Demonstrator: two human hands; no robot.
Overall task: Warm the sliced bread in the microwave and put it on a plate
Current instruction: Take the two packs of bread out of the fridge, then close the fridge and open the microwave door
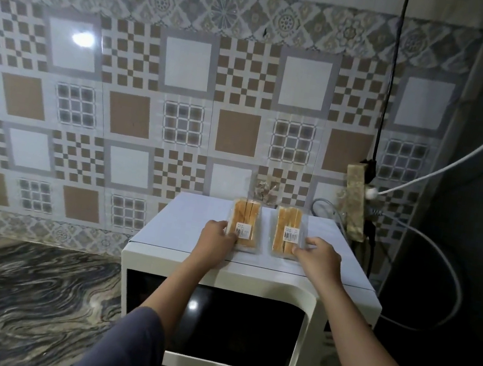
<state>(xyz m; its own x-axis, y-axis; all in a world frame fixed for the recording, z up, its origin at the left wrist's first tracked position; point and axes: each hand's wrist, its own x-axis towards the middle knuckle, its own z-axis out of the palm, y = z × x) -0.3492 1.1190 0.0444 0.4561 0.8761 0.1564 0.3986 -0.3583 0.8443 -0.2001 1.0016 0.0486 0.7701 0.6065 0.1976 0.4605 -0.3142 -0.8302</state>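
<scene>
Two clear packs of sliced bread lie side by side on top of a white microwave (183,221), whose dark door is closed. My left hand (219,237) grips the near left edge of the left bread pack (245,216). My right hand (319,255) grips the near right corner of the right bread pack (288,222). Each pack carries a white barcode label. No plate is in view.
The microwave stands on a dark marbled counter (17,289) against a patterned tile wall. A power strip (355,197) with a black cable and white cables hangs at the right, beside a dark wall. A crumpled clear wrapper (265,191) sits behind the packs.
</scene>
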